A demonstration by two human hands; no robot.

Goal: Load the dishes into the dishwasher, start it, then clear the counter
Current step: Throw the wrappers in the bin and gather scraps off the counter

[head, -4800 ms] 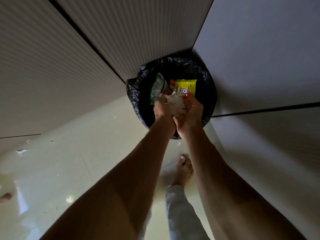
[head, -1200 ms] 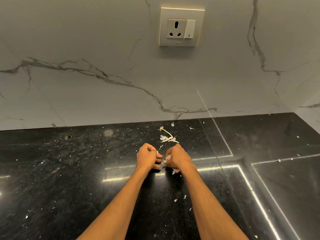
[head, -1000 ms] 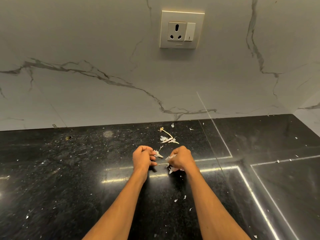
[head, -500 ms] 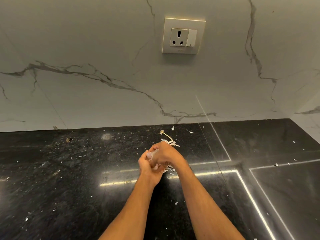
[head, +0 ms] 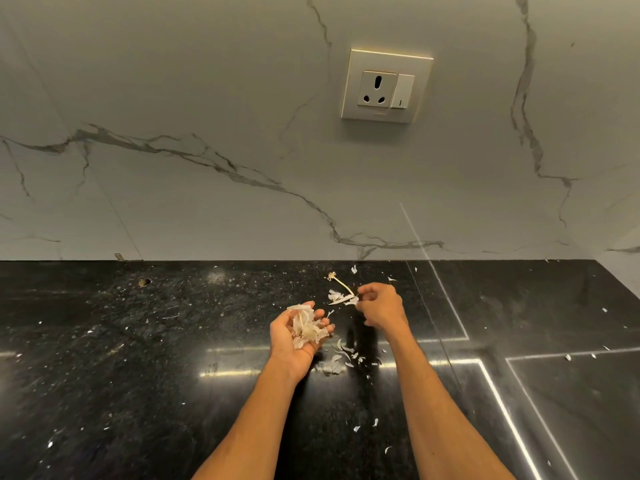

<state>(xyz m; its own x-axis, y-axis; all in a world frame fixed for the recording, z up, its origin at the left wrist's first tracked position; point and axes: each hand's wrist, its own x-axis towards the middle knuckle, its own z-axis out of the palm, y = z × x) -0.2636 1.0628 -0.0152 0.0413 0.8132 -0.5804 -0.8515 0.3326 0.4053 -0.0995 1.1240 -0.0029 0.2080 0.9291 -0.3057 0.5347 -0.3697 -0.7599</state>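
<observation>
Picking peel litter off the black worktop (head: 173,358)

The left hand (head: 294,344) is palm-up just above the worktop, its grip cupped loosely round a heap of peels (head: 306,329). The right hand (head: 379,306) has its grip pinched on the scrap cluster (head: 341,298) beside the dry stalk (head: 341,283). Best to take stalk and scraps together, carry them low into the cupped palm, then sweep the small flakes (head: 334,362) near the wrists into one spot, since such papery bits likely flutter off
</observation>
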